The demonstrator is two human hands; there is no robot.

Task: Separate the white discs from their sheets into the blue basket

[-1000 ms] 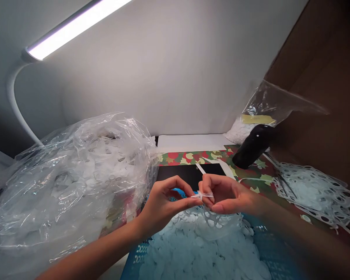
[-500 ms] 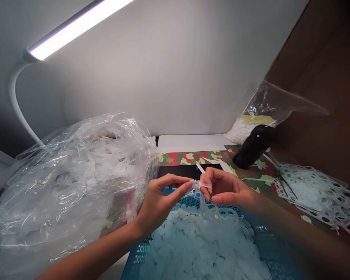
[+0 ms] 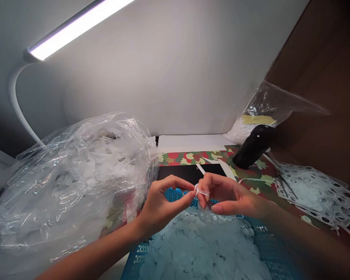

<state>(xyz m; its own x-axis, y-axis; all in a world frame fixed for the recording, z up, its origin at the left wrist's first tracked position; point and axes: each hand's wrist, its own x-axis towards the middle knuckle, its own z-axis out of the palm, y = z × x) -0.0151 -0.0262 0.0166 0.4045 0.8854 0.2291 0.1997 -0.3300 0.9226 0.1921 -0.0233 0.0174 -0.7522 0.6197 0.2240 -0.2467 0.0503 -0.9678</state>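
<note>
Grey wall (image 3: 163,77) bkgd; wht stringy pc (image 3: 202,192) btwn both hands (image 3: 163,200) (image 3: 233,196), at fingertips.

A small white scrap (image 3: 197,190), thin and stringy, is bunched at one end with slender strands reaching sideways; partly hidden, it is held up above the far part of the blue basket (image 3: 134,264).

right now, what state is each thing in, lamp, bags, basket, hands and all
Left hand: thumb and index finger pinched on white strand
Right hand: fingers curled, thumb apart, white strand across a finger
Basket: heaped with white discs
Lamp: lit
Left bag: crumpled, bulging
Far right bag: partly filled
Mesh pile: loosely heaped
Black object: tilted
</note>
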